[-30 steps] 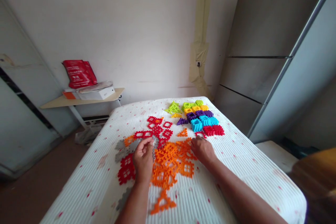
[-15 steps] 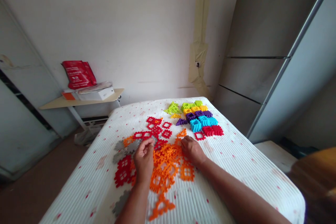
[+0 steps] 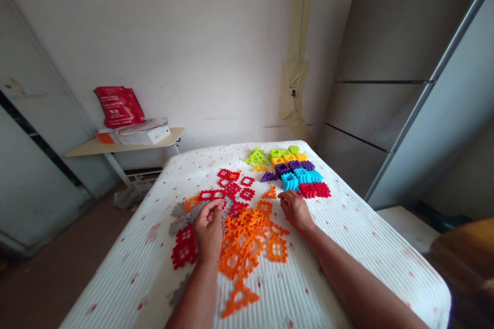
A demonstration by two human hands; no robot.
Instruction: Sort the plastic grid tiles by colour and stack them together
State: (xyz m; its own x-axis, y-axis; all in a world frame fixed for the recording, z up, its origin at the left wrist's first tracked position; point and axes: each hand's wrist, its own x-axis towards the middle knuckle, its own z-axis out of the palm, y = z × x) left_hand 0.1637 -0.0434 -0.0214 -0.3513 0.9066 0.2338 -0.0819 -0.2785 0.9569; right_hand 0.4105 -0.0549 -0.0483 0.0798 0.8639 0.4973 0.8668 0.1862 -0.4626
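Observation:
Flat plastic lattice tiles lie spread on a white quilted bed [image 3: 366,247]. My left hand [image 3: 208,229] rests on them with its fingers curled, pinching a grey tile [image 3: 226,212] between the red tiles [image 3: 231,190] and the orange tiles [image 3: 247,236]. My right hand [image 3: 295,211] is at the far right edge of the orange heap, its fingers bent down over a red square tile [image 3: 298,194], just in front of the stacked rows. More grey tiles [image 3: 179,218] and a big red tile [image 3: 184,249] sit left of my left hand.
Sorted rows of green, yellow, purple, cyan [image 3: 299,179] and red [image 3: 316,190] tiles stand at the bed's far right. A side table [image 3: 116,146] with a red bag [image 3: 119,105] and a white box [image 3: 144,135] stands by the wall. A grey wardrobe [image 3: 386,113] is on the right.
My right hand went left onto the orange heap, then back right and forward onto the loose red square tile. My left hand stayed put with the grey tile.

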